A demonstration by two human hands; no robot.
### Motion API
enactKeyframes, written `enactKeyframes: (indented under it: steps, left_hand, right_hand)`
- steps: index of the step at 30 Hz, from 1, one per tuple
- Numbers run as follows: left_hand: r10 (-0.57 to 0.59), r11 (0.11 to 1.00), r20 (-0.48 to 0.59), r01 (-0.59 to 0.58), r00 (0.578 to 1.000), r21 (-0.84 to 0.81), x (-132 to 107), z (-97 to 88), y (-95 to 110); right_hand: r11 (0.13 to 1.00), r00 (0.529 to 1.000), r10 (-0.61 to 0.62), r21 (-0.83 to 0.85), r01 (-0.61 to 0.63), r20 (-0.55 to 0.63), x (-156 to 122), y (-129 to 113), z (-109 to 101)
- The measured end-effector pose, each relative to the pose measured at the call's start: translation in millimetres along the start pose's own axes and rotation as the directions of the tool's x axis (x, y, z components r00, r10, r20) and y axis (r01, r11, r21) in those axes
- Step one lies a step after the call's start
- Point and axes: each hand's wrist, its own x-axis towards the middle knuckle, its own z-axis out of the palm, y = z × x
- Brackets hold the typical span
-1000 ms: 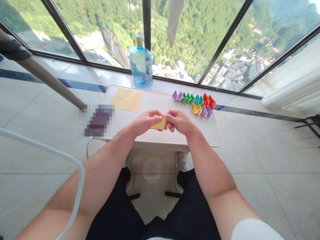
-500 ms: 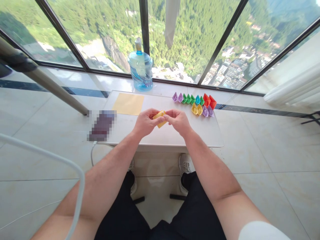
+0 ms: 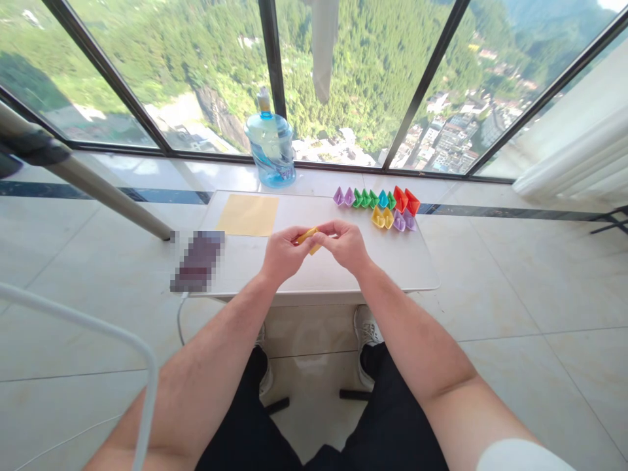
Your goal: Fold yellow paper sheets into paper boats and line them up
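Both hands meet above the middle of the white table [image 3: 324, 278]. Between them is a small piece of folded yellow paper [image 3: 314, 248], mostly covered by fingers. My left hand [image 3: 287, 254] pinches its left side, and my right hand [image 3: 346, 245] grips the right side with thumb and fingers. A flat sheet of pale yellow paper [image 3: 248, 214] lies at the table's back left. Along the back right stand several folded paper boats, among them purple boats [image 3: 343, 196], green boats [image 3: 366, 198], red boats [image 3: 405, 200] and yellow boats [image 3: 383, 218].
A blurred-out dark device [image 3: 199, 261] with a cable lies on the table's left edge. Behind the table, a blue water jug [image 3: 271, 150] stands by the window. A slanted pole [image 3: 112, 193] and a white curved tube [image 3: 98, 320] are on the left.
My hands have turned and tilted the folded yellow paper, so less of it shows now. The whole view has shifted slightly; the boats and the flat sheet stay in place.
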Motion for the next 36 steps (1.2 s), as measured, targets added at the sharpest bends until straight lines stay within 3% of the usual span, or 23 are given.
enactKeyframes:
  steps: [8, 14, 23, 30, 36]
  left_hand:
    - [0.019, 1.000, 0.053, -0.020, 0.998, 0.007, -3.1, 0.2, 7.3]
    - [0.012, 1.000, 0.013, -0.013, 1.000, 0.029, -4.4, 1.4, 11.1]
    - [0.024, 1.000, 0.034, -0.024, 0.999, 0.004, -3.5, 2.9, 9.6]
    - [-0.074, 0.996, 0.123, 0.079, 0.990, -0.033, -3.1, 6.4, 5.3]
    - [-0.118, 0.968, 0.198, 0.158, 0.973, -0.195, -1.5, 10.4, 1.0]
  right_hand:
    - [0.999, 1.000, -0.027, 0.017, 0.028, -0.009, -1.9, -2.6, 1.7]
    - [0.999, 1.000, -0.011, 0.053, 0.012, -0.024, -3.4, -3.9, 3.9]
    - [0.999, 0.996, -0.032, 0.015, 0.034, -0.086, -4.1, -3.9, 6.1]
    - [0.999, 0.987, -0.043, 0.017, 0.046, -0.155, -4.3, -6.8, 6.1]
    - [0.994, 0.998, 0.056, 0.096, -0.054, -0.021, -3.8, -7.9, 5.7]
